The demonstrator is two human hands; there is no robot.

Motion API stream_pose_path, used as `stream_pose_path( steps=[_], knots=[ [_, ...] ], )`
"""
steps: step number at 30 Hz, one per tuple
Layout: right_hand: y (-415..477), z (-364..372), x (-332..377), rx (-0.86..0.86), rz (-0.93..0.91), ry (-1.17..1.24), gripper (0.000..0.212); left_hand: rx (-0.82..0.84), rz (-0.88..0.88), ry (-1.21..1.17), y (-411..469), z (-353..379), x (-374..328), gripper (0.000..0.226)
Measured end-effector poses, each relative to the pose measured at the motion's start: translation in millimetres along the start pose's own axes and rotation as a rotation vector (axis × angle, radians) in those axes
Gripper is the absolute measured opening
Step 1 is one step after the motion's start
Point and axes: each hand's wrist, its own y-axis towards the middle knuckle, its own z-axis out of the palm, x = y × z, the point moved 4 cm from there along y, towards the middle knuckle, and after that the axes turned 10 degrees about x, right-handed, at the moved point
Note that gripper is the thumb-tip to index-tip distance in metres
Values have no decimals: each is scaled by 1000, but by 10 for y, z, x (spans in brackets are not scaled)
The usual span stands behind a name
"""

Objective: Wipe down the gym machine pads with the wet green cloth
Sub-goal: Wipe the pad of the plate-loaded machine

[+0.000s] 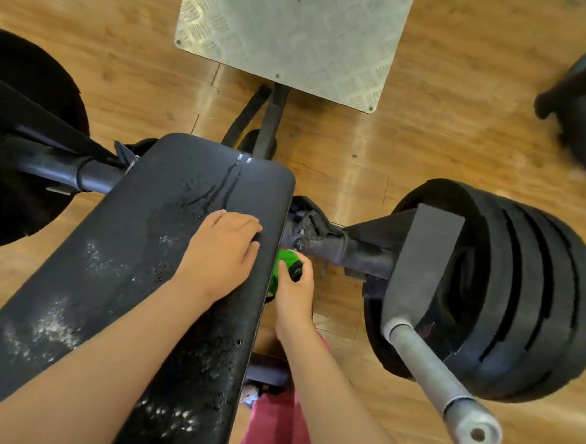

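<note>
A person in a red garment (272,426) leans over a black gym machine pad (116,279), both bare forearms reaching in from the bottom of the head view. The left hand (221,251) rests on the pad close to its right edge, fingers loosely bent with the tips near that edge, holding nothing that can be seen. The right hand (294,290) hangs just off the same edge, fingers curled round the green cloth (280,269); a small black ridged piece (295,271) shows at its fingertips, and what it is cannot be told. The cloth sits in the narrow gap between the pad's right side and the dark frame tube (334,248).

Wet streaks and white specks mark the pad, which runs from lower left to a rounded far end. To the right, a steel bar sleeve (446,385) juts toward the camera from a stack of black weight plates (537,305), crowding that side. Another dark plate (25,137) stands at the left. Beyond the pad's far end, wooden floor (445,128) lies open up to a metal tread plate (296,33).
</note>
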Motion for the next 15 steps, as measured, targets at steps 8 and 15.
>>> stream_pose_path(
  steps=[8,15],
  knots=[
    [52,-38,-79,-3,94,24,20,-104,10,-15,202,53,56,17],
    [20,-132,12,5,86,-53,19,-128,1,-15,372,103,32,19]
  ],
)
